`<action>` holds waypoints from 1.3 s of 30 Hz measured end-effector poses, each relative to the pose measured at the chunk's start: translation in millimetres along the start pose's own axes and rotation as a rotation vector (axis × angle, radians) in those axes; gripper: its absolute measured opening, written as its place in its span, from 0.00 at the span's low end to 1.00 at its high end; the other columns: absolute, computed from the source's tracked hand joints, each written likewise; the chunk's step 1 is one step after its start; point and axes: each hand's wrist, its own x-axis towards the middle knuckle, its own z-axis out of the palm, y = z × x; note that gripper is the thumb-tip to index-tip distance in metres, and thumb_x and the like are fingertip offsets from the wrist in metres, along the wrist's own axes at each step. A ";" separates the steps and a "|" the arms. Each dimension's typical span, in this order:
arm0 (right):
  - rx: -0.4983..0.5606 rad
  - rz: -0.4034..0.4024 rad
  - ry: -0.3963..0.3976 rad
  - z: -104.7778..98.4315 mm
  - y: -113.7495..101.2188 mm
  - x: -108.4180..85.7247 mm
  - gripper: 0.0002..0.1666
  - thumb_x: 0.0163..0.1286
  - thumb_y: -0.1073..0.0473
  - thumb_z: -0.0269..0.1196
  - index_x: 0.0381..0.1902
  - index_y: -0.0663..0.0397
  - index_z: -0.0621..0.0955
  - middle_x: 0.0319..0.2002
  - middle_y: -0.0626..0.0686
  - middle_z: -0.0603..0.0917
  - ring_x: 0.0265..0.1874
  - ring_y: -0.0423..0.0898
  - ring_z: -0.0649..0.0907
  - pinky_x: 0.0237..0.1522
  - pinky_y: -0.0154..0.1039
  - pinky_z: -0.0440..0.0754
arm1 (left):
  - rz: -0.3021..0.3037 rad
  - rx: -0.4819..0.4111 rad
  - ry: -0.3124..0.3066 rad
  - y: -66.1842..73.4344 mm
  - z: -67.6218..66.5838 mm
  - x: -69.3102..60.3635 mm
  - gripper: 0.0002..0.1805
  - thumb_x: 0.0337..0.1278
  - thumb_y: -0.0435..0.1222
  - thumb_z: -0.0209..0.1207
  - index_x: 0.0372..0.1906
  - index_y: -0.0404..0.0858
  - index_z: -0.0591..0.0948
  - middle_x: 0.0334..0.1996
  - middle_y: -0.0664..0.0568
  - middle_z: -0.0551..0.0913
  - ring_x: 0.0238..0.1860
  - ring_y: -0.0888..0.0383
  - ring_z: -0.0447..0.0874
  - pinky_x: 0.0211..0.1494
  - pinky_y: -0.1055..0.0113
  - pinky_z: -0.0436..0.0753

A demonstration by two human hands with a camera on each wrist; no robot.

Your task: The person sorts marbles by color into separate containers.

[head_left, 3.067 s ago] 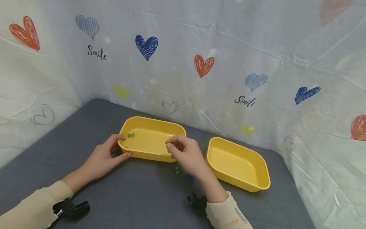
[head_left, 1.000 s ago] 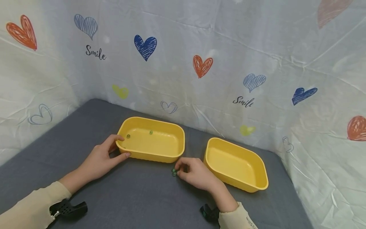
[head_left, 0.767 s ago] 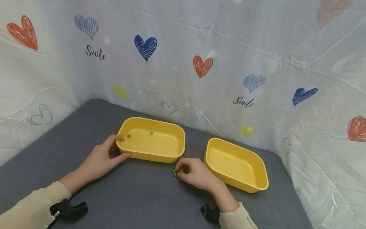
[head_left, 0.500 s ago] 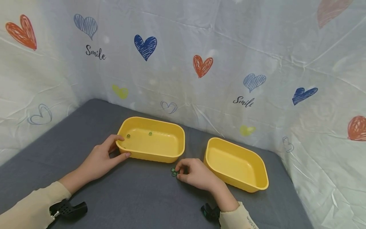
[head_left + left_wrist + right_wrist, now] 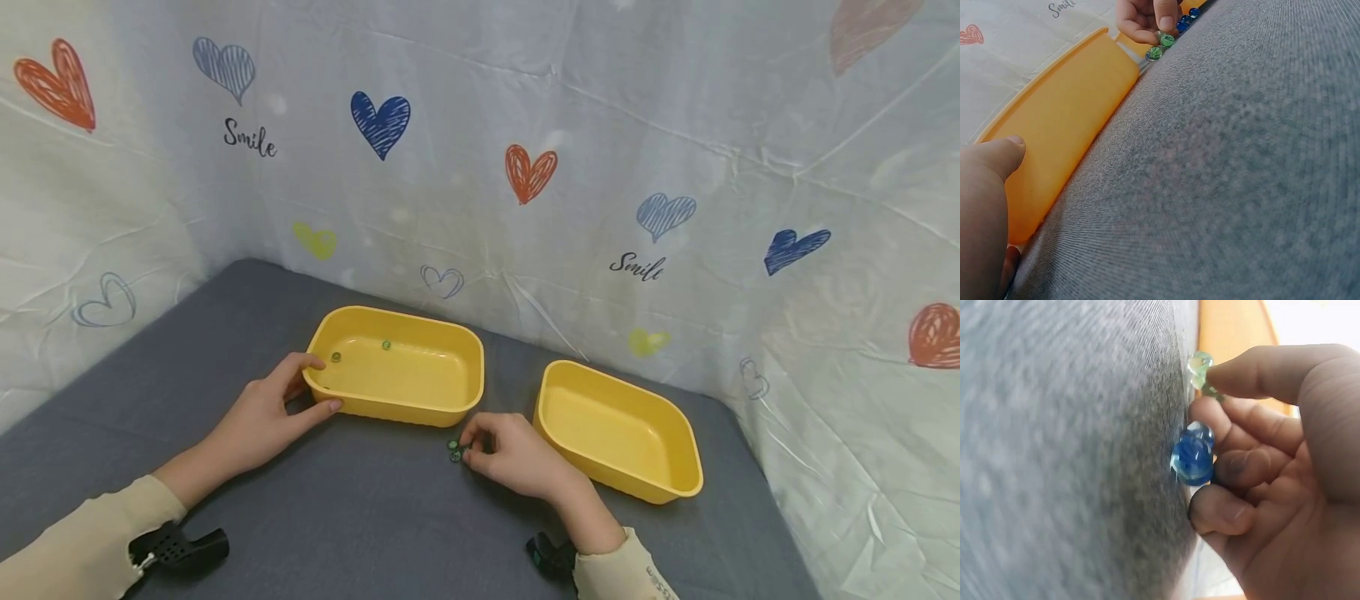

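Note:
My left hand [image 5: 262, 412] holds the left end of a yellow bin [image 5: 408, 412], fingers over the rim and thumb on the front wall. Inside the bin lie a few green marbles, one [image 5: 386, 344] near the back wall and another [image 5: 335, 357] by my fingers. In front of the bin's right corner, my right hand [image 5: 517, 454] pinches a green marble [image 5: 1213, 394] low over the cloth, mostly hidden by the fingertips. Other green marbles [image 5: 1155, 53] lie right beside it. Blue marbles [image 5: 1192, 459] rest under the curled fingers, seen in both wrist views.
A second yellow bin [image 5: 626, 475] stands to the right, just behind my right hand. Grey cloth [image 5: 360, 517] covers the table. A white curtain [image 5: 465, 250] printed with hearts hangs at the back and sides.
My right hand has come down from over the left bin to the marbles on the cloth, then stayed nearly still. One marble in the bin has rolled about. The left hand keeps its hold.

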 end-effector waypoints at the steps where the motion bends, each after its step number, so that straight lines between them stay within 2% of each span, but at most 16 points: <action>1: -0.002 -0.004 0.002 -1.1 -0.6 0.3 0.05 0.73 0.62 0.71 0.42 0.44 0.87 0.31 0.40 0.85 0.22 0.36 0.76 0.28 0.33 0.76 | -0.001 0.004 0.002 -0.5 -0.1 0.1 0.32 0.72 0.47 0.74 0.68 0.39 0.72 0.68 0.30 0.81 0.64 0.35 0.86 0.59 0.36 0.85; 10: -0.003 -0.011 0.026 -10.9 -9.9 -3.2 0.05 0.74 0.62 0.69 0.44 0.46 0.88 0.31 0.40 0.85 0.25 0.39 0.79 0.31 0.37 0.81 | -0.002 -0.004 -0.002 -0.4 -0.8 -0.6 0.32 0.72 0.47 0.74 0.69 0.39 0.72 0.68 0.31 0.82 0.65 0.35 0.86 0.59 0.37 0.85; 16: 0.041 -0.033 0.059 -18.8 -22.0 -5.4 0.05 0.76 0.61 0.69 0.47 0.48 0.88 0.32 0.39 0.86 0.28 0.41 0.82 0.32 0.39 0.83 | 0.008 0.003 0.002 -2.3 -1.2 0.4 0.32 0.72 0.47 0.74 0.69 0.39 0.72 0.66 0.34 0.84 0.64 0.37 0.87 0.57 0.39 0.86; 22: 0.073 -0.055 0.140 -22.0 -32.8 -1.9 0.06 0.78 0.60 0.70 0.50 0.47 0.88 0.35 0.39 0.88 0.31 0.43 0.84 0.34 0.41 0.86 | 0.023 0.016 0.017 -3.4 1.5 0.0 0.32 0.71 0.46 0.74 0.68 0.39 0.72 0.66 0.35 0.84 0.64 0.38 0.87 0.56 0.42 0.87; 25: 0.097 -0.077 0.189 -21.8 -35.3 1.0 0.06 0.79 0.60 0.69 0.51 0.47 0.88 0.37 0.42 0.89 0.33 0.43 0.85 0.37 0.41 0.86 | 0.026 0.014 0.016 -3.0 3.1 -0.4 0.32 0.71 0.46 0.74 0.68 0.39 0.72 0.66 0.35 0.84 0.64 0.38 0.87 0.56 0.42 0.87; 30: 0.232 -0.075 0.273 -22.6 -37.0 8.5 0.08 0.79 0.58 0.69 0.52 0.52 0.88 0.37 0.49 0.88 0.32 0.47 0.84 0.36 0.39 0.85 | 0.028 0.002 0.015 -0.8 3.4 0.5 0.31 0.71 0.45 0.75 0.68 0.40 0.72 0.67 0.35 0.84 0.64 0.39 0.87 0.57 0.41 0.87; 34: 0.368 -0.060 0.292 -23.6 -39.7 18.6 0.10 0.80 0.58 0.68 0.53 0.55 0.88 0.36 0.54 0.86 0.29 0.54 0.82 0.33 0.39 0.84 | 0.029 -0.004 0.011 -0.2 2.8 1.0 0.31 0.71 0.45 0.75 0.68 0.40 0.73 0.67 0.36 0.84 0.64 0.39 0.87 0.58 0.40 0.87; 39: 0.445 -0.047 0.294 -22.0 -48.5 35.1 0.11 0.79 0.58 0.68 0.53 0.55 0.88 0.38 0.55 0.86 0.31 0.57 0.83 0.35 0.49 0.87 | 0.028 0.006 0.017 -1.1 1.8 0.1 0.31 0.71 0.45 0.75 0.68 0.39 0.73 0.67 0.34 0.83 0.63 0.38 0.87 0.57 0.40 0.86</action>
